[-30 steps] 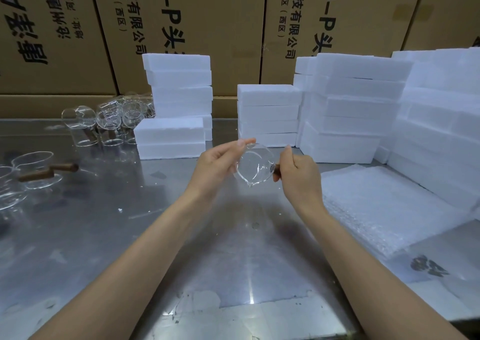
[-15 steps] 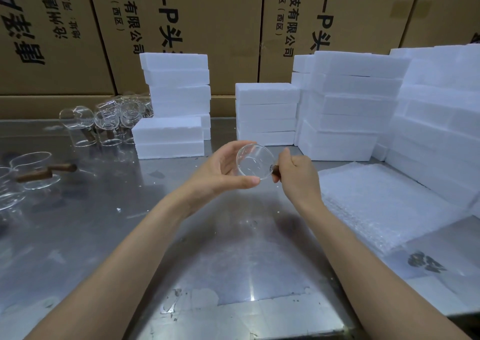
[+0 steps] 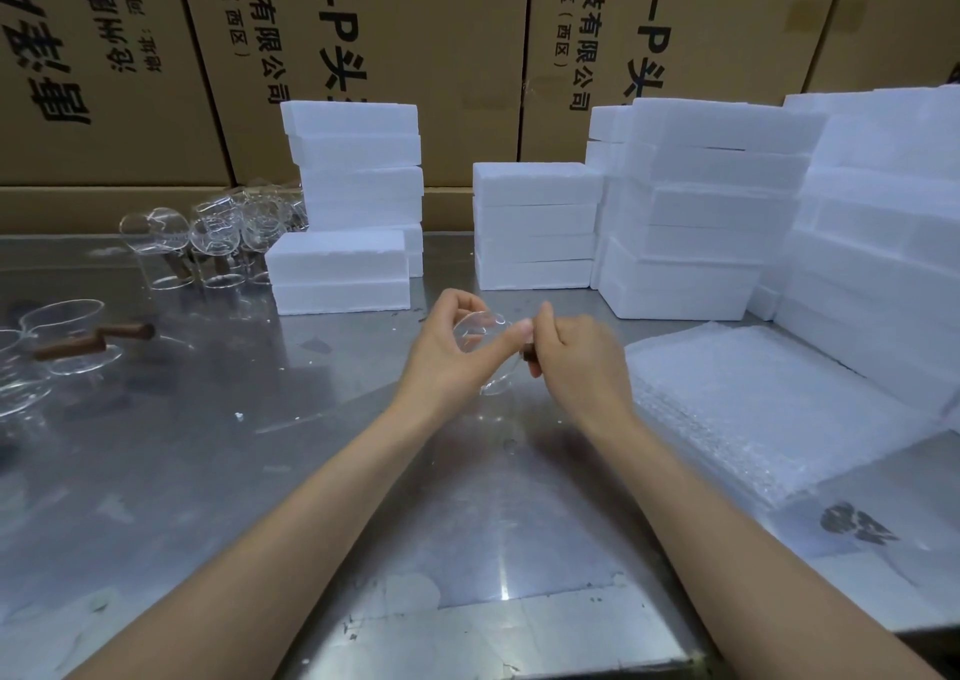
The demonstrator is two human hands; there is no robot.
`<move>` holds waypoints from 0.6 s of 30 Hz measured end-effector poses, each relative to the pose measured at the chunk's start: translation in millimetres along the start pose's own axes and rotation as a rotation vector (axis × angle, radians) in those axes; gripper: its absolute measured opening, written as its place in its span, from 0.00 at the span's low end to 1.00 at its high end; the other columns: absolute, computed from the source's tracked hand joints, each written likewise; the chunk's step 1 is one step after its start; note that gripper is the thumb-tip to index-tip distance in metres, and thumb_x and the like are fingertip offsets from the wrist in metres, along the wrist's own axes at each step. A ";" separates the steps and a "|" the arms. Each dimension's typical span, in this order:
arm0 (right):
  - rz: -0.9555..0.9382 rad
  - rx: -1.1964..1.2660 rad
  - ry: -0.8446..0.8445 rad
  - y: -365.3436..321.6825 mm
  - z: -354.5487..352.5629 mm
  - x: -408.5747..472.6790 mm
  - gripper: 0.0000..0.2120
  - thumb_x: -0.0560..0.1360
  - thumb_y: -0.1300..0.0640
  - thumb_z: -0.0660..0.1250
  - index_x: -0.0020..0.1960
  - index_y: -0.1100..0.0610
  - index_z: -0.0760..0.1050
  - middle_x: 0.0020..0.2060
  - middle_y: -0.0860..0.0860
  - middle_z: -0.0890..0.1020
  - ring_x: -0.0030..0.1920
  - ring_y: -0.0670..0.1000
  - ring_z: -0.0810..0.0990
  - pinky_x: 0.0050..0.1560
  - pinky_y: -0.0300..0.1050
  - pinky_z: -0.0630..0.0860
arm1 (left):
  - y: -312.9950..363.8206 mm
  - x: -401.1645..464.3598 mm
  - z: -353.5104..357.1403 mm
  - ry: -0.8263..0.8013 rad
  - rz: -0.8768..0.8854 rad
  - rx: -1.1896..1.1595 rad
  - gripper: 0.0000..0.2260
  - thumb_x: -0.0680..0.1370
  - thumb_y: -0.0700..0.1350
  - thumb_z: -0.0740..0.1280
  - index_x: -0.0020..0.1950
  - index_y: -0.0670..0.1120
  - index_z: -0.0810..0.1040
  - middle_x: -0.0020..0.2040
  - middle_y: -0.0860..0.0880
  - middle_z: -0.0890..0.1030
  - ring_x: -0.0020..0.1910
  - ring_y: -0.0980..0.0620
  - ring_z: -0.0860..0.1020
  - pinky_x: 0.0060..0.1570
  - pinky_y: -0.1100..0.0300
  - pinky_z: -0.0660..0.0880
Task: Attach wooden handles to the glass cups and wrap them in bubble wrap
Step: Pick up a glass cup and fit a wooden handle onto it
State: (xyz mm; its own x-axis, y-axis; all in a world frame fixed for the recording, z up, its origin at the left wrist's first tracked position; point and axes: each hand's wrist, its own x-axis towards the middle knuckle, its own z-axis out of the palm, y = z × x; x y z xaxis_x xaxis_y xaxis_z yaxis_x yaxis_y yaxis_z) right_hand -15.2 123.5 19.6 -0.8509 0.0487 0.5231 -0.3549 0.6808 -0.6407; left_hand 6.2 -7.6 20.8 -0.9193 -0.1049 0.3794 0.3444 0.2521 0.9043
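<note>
Both hands work above the desk (image 3: 208, 471): the left hand (image 3: 447, 354) cups the glass cup (image 3: 480, 333) to steady it, while the right hand (image 3: 574, 354) pinches the wooden handle (image 3: 529, 353) against its side, probably to seat it. Bubble wrap (image 3: 769, 409) waits just right.

- You are working at a steel table (image 3: 218, 471).
- White foam blocks (image 3: 535, 224) are standing in stacks on it.
- Printed cardboard boxes (image 3: 395, 45) are lining the back.

left hand (image 3: 449, 349) curled, right hand (image 3: 576, 352) pinching, forearms extended
</note>
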 end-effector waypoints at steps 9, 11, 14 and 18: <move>0.206 0.161 -0.045 6.4 -9.1 7.0 0.26 0.79 0.50 0.51 0.27 0.55 0.76 0.25 0.42 0.80 0.34 0.48 0.76 0.37 0.43 0.69 | -5.5 9.1 -18.7 -0.300 0.117 0.135 0.31 0.67 0.47 0.79 0.67 0.54 0.71 0.60 0.56 0.78 0.58 0.61 0.76 0.56 0.69 0.72; 0.121 0.063 0.000 4.3 -9.1 4.8 0.25 0.80 0.47 0.50 0.34 0.56 0.78 0.35 0.48 0.83 0.40 0.53 0.78 0.43 0.46 0.74 | -6.6 8.0 -17.4 -0.210 0.061 0.132 0.32 0.63 0.56 0.78 0.64 0.53 0.74 0.54 0.54 0.81 0.52 0.56 0.80 0.53 0.64 0.76; -0.021 -0.008 -0.005 1.5 -8.7 2.6 0.24 0.81 0.46 0.50 0.30 0.51 0.73 0.35 0.48 0.81 0.40 0.53 0.77 0.39 0.46 0.71 | -6.9 8.7 -16.2 -0.151 -0.008 0.092 0.29 0.61 0.66 0.76 0.54 0.48 0.81 0.43 0.50 0.82 0.41 0.53 0.80 0.44 0.60 0.76; -0.032 -0.049 -0.107 -1.1 -6.1 2.7 0.30 0.82 0.47 0.48 0.25 0.52 0.72 0.30 0.50 0.80 0.38 0.54 0.77 0.42 0.47 0.71 | -2.3 6.9 -16.3 -0.174 -0.087 0.060 0.23 0.61 0.70 0.72 0.41 0.53 0.84 0.34 0.56 0.81 0.34 0.63 0.79 0.32 0.71 0.72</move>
State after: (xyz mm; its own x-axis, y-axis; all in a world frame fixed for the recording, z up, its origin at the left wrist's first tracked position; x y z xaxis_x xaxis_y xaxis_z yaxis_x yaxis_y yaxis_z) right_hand -14.8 127.3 25.2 -0.8769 -0.0501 0.4781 -0.3652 0.7160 -0.5949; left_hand 2.2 -24.6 24.6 -0.9658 0.0375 0.2565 0.2554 0.3069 0.9168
